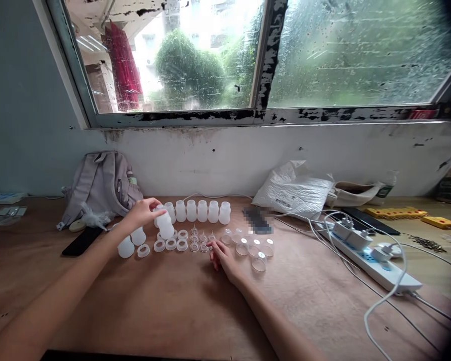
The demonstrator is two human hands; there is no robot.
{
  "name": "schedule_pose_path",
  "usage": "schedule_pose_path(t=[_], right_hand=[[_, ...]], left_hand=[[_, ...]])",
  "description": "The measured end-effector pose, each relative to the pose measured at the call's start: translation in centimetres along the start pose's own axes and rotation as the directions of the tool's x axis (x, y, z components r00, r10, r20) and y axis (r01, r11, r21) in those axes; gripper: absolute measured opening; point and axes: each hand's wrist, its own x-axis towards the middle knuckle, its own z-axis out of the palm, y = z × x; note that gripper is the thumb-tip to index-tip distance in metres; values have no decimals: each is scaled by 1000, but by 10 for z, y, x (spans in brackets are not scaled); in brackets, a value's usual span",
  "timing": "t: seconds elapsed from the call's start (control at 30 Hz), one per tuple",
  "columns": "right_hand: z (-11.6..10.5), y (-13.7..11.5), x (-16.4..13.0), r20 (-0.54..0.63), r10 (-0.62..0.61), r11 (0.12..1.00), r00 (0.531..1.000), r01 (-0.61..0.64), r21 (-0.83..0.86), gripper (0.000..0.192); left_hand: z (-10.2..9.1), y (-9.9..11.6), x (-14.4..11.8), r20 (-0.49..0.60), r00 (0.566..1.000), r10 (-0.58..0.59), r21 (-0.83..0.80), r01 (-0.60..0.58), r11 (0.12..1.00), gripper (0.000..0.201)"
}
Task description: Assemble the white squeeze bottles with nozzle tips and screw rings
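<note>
Left hand (145, 211) fingers close around the top of a small white bottle (165, 224); right hand (222, 255) rests loosely open on the table (173, 301).

The bottle stands tilted at the left end of the bottle row (197, 210), above the rings (171, 244); the right fingertips touch small nozzles (203, 239), with caps (253, 248) just beside.

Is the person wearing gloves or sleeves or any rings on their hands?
No gloves. The left hand and right hand are bare, and both forearms are uncovered as far as the picture shows, so no sleeves are in view. No watch or bracelet shows at either wrist; the fingers are too small to rule out a ring.
</note>
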Motion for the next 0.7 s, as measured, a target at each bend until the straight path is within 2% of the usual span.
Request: schedule_pose_path(t=[0.1, 0.23, 0.53, 0.7], right_hand=[[0, 1, 1, -11, 18, 1000, 1000, -18, 7, 41], [0, 1, 1, -11, 28, 999, 1000, -28, -23, 45], [0, 2, 1, -12, 15, 999, 1000, -16, -36, 46], [-1, 1, 2, -6, 17, 999, 1000, -17, -44, 46]], left_hand=[[-6, -23, 15, -31, 994, -108, 108, 111, 988, 38], [0, -42, 22, -19, 974, -227, 240, 225, 944, 41], [15, -56, 20, -21, 941, -337, 292, 328, 899, 40], [18, -63, 19, -27, 938, -345, 302, 337, 892, 47]])
